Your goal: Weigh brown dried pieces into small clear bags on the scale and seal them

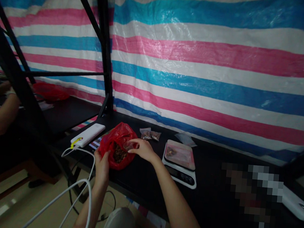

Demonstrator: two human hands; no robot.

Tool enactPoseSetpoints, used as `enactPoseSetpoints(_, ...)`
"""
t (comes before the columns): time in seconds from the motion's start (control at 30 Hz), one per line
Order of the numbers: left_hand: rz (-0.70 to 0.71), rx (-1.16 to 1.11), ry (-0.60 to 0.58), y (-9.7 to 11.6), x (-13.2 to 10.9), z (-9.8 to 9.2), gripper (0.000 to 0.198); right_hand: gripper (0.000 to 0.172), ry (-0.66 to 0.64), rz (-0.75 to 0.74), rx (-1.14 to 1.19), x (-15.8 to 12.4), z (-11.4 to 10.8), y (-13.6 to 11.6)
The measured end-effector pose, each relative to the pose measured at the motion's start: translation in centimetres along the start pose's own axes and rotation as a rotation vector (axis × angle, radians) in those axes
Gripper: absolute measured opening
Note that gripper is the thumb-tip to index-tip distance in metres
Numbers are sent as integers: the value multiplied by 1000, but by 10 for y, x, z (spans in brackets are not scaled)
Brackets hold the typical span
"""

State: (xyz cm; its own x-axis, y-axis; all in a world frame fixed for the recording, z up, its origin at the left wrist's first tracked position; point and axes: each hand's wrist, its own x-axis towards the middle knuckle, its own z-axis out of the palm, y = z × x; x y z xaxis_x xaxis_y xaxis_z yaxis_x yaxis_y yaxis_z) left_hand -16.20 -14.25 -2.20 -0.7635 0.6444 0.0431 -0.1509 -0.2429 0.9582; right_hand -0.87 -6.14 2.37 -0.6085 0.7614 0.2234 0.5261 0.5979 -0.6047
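Power bank (87, 135), plastic bag (119, 136), kitchen scale (180, 175) — left-to-right

Left hand (102, 163) and right hand (143, 149) bare, no rings or bands visible on either. Left forearm (86, 222) and right forearm (178, 205) bare too. Light grey trouser leg (118, 224) at bottom edge. Thin white cable (89, 208) beside left forearm, can't tell if it's worn.

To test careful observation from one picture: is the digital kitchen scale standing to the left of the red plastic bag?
No, the digital kitchen scale stands to the right of the red plastic bag, which the person's left hand is gripping.
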Motion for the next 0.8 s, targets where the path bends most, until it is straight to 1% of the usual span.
enactPoseSetpoints(0.1,211,133,-10,5,-8,-6,49,42,18,18,141,3,1,5)
enactPoseSetpoints(0.2,429,252,-37,20,-24,-7,52,40,58,-39,295,6,-2,4)
enactPoseSetpoints(0.3,598,394,-114,36,-43,-4,44,40,109,-97,390,7,-7,-1)
enactPoseSetpoints(0.37,671,450,-180,42,-52,-1,35,40,148,-111,416,6,-12,-5)
enactPoseSetpoints(0.47,722,480,-298,42,-57,1,29,39,224,-120,441,0,-25,-7)
enactPoseSetpoints(0.57,776,517,-435,39,-53,8,28,40,308,-107,432,-17,-49,1)
enactPoseSetpoints(0.63,800,529,-543,40,-51,21,26,41,380,-70,366,-35,-72,12)
enactPoseSetpoints(0.67,795,517,-608,41,-52,31,26,41,419,-44,321,-46,-84,20)
enactPoseSetpoints(0.73,748,452,-765,42,-56,58,28,46,517,9,267,-68,-108,39)
enactPoseSetpoints(0.8,687,341,-942,41,-62,91,42,51,634,52,281,-88,-127,61)
